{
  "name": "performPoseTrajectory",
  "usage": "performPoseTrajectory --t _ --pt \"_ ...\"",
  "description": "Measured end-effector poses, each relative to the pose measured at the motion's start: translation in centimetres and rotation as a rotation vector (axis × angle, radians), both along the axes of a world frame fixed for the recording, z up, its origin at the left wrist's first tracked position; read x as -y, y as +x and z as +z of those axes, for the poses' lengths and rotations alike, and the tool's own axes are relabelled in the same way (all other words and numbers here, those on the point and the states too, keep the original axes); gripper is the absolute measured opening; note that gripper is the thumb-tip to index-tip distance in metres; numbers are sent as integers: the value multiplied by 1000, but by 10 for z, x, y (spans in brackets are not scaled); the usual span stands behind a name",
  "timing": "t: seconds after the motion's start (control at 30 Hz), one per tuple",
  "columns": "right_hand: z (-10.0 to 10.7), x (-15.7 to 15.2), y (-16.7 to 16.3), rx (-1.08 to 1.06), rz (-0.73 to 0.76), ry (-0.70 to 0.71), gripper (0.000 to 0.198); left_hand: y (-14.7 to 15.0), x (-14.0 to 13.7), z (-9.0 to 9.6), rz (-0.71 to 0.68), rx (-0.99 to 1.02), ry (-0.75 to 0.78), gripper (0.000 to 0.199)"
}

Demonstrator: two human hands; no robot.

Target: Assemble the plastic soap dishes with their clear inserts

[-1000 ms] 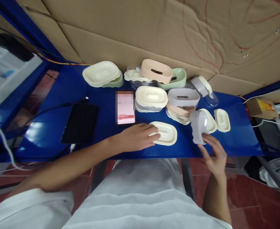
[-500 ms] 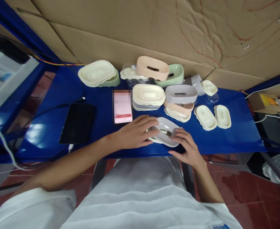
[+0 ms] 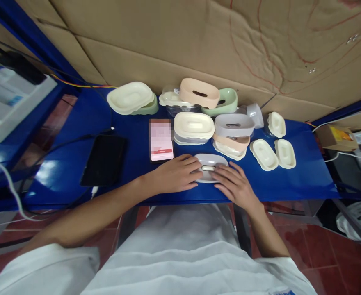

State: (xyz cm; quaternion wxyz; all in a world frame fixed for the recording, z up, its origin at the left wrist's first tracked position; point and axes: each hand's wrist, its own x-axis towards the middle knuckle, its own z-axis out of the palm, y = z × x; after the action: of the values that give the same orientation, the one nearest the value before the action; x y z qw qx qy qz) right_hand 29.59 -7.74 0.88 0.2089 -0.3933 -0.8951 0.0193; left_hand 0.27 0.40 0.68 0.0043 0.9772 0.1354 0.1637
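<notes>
Both hands press on a grey soap dish (image 3: 210, 168) lying near the front edge of the blue table (image 3: 306, 184). The left hand (image 3: 176, 176) lies flat, its grip apart, on the dish's left end; the right hand (image 3: 234, 184) likewise on the right. Bare table lies right, below two cream lids (image 3: 273, 153). Half a second ago the dish sat tilted; now it lies level.

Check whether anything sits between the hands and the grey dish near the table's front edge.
Nothing visible does. The left hand and right hand both rest directly on the grey dish, fingers on its top, one from each side.
</notes>
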Motion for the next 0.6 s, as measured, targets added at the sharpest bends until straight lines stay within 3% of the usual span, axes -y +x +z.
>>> performPoseTrajectory --t 0.23,0.4,0.6 --pt "41 -72 49 -35 -355 242 18 -1 0 -2 15 82 -35 23" --pt "41 -94 68 3 -366 106 33 0 1 -1 10 96 -18 20" --pt "36 -96 66 -7 -395 116 52 1 1 -3 19 74 -18 19"
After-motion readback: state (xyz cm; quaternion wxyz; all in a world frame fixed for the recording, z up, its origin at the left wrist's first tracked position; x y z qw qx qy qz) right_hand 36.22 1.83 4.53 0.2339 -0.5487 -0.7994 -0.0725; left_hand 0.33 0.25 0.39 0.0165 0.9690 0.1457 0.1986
